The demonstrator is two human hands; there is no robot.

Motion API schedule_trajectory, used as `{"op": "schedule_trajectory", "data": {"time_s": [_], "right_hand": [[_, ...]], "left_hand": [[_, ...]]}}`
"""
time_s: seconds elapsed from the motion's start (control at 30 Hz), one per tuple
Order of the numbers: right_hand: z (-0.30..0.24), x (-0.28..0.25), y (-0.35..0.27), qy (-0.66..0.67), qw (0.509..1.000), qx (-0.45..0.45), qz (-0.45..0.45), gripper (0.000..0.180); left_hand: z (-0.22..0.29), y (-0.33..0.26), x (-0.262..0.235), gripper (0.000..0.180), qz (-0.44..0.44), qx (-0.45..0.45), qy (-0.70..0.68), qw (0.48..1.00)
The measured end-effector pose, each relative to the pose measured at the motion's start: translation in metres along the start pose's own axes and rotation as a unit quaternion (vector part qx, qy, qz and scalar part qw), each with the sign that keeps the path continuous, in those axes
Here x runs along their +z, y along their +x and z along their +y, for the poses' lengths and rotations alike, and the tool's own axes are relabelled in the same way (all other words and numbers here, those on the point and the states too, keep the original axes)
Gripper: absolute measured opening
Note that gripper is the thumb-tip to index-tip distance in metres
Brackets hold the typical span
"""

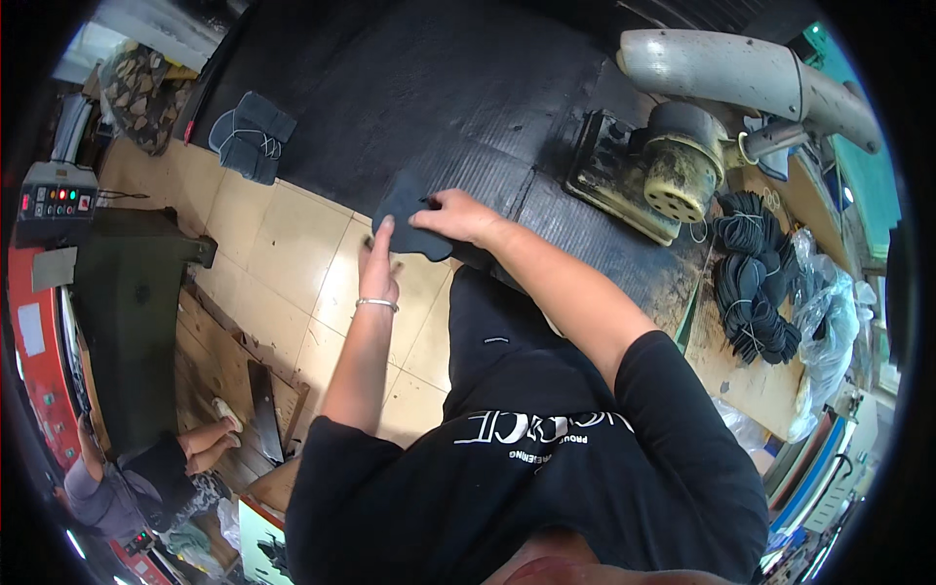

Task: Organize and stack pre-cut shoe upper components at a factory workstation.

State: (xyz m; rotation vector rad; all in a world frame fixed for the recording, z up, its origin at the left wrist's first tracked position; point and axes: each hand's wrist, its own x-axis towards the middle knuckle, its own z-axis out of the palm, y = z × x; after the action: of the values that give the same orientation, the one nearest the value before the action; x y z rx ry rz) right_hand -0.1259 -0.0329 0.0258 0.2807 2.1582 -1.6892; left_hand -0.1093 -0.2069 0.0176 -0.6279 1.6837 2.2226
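Between my two hands, over the near edge of the black work table, is a dark, flat insole-shaped piece [398, 207]; whether it is one layer or a stack I cannot tell. My left hand [380, 263] grips its left side, thumb on top and fingers mostly hidden beneath. On the other side, my right hand [460, 216] pinches the piece near its upper right edge, fingers curled. Further left on the table's edge lies a string-tied bundle of dark grey pieces [255, 136], apart from both hands.
A cream and grey machine head [682, 161] with a thick metal arm [721, 73] stands on the black table [390, 88]. Right of it, tied bundles of dark pieces [751, 292] lie by plastic bags [829, 322]. Another person [136, 483] is at a red machine [39, 341] on the left.
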Motion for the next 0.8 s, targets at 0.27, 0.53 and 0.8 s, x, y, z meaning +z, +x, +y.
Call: {"op": "schedule_trajectory", "data": {"time_s": [0.27,0.53,0.8], "right_hand": [[0.027,-0.009,-0.044,0.068,0.993,-0.07,-0.073,0.091],[0.062,-0.094,-0.178,0.152,0.981,-0.121,0.014,0.1],[0.141,-0.177,-0.25,-0.253,0.92,-0.213,0.21,0.096]], "left_hand": [[-0.023,-0.042,0.0,0.047,-0.093,0.047,-0.123,0.987],[-0.061,-0.097,0.092,0.068,-0.313,-0.009,-0.109,0.943],[-0.079,-0.081,0.203,0.11,-0.546,0.393,0.419,0.61]]}}
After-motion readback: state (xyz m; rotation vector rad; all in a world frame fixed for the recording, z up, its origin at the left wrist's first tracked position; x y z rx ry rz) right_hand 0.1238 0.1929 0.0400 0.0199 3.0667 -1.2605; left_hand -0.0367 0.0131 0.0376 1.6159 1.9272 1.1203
